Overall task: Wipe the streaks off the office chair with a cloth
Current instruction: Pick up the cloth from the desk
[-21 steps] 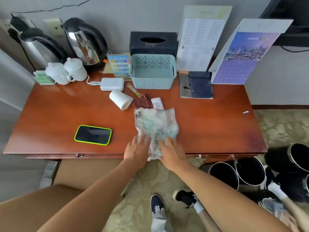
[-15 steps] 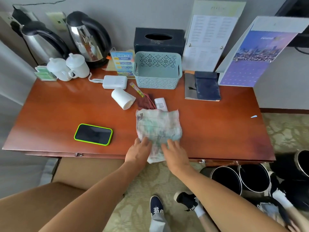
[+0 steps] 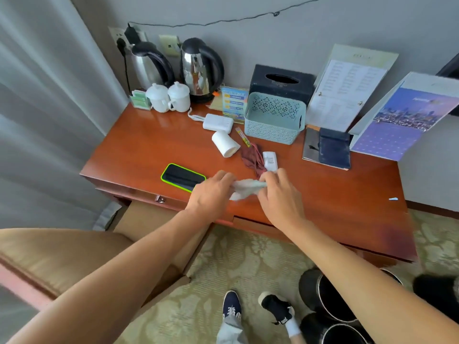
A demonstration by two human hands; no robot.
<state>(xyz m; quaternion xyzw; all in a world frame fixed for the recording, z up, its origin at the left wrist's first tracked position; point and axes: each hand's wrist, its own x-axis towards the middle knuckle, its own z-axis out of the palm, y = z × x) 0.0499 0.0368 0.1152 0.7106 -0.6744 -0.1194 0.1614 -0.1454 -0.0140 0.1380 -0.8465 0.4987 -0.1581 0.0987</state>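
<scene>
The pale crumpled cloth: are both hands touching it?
Touching. The head view shows the left hand and right hand gripping opposite ends of the cloth.

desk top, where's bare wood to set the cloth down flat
Two bare patches on the red-brown wooden desk: left, between the white lidded cups and green-edged phone; right front, below the dark blue folder. The middle is crowded around the white paper roll and pale blue basket.

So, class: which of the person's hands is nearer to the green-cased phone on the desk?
Left. The left hand grips the cloth right beside the green-cased phone; the right hand holds the cloth's other end, farther away.
</scene>
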